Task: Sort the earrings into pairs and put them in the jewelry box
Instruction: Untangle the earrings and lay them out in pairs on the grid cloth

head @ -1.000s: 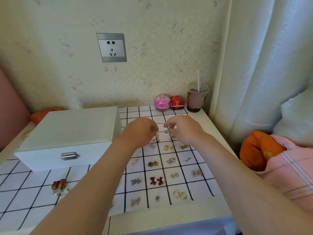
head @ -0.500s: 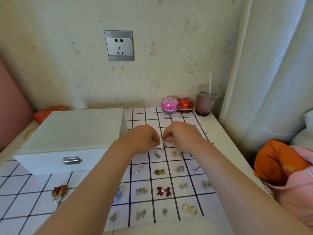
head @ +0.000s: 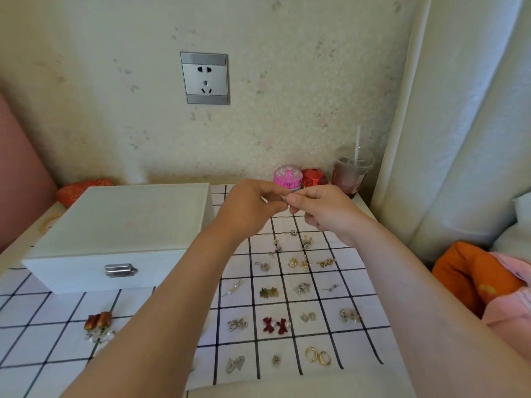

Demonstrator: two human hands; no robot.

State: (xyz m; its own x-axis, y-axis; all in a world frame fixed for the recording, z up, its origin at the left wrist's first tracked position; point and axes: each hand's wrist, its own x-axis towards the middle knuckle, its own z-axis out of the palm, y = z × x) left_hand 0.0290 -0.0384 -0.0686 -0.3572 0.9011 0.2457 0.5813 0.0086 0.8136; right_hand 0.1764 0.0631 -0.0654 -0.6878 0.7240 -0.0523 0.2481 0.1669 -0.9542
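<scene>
Earrings [head: 301,288] are laid out in the squares of a checked cloth [head: 362,285] on the counter [head: 287,390]. Most are already set two by two: red bows [head: 276,325], gold hoops [head: 317,356] and other small pieces in silver and gold. A brown-red pair [head: 97,321] is seen apart, in front of the jewelry box [head: 120,234].

In the head view, both hands are held above the far end of the cloth with their fingertips met. The left grip [head: 253,205] is curled, thumb against forefinger, and the right grip [head: 324,211] likewise. A small earring [head: 283,199] is pinched where they meet. Its shape is too small to be made out, and it cannot be told which grip bears it.

The jewelry box is closed, its latch [head: 120,270] turned toward the person. It lies to the left of the pinched piece, its long side running left to right, and the left grip is the nearer to it. The lid is judged to need opening before anything can be put in, so one grip would have to be freed first.
</scene>
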